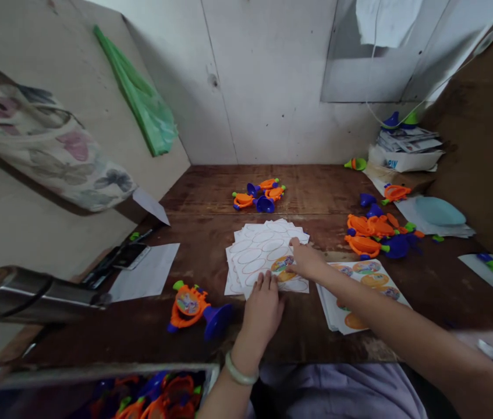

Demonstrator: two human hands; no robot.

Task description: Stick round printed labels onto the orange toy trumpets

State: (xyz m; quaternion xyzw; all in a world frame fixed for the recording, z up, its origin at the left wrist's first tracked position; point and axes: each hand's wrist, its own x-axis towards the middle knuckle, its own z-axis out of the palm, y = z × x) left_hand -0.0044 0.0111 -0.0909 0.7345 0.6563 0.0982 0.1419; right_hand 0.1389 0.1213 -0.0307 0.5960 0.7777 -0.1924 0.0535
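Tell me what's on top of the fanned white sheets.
On the fanned white sheets, the left grip rests by the near edge; beside the right grip, orange oval stickers show. Whatever both grips cover cannot be seen.

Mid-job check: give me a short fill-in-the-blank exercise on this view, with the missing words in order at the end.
1. The left hand rests on the fanned-out sheets, which are printed with ____-shaped outlines.
2. From the person's side, the pile of sticker sheets lies to the ____ of the fanned-out sheets.
3. The toy beside the left hand has a frame coloured ____.
4. The thin plastic bag hanging at upper left is coloured ____.

Missing words: oval; right; orange; green.
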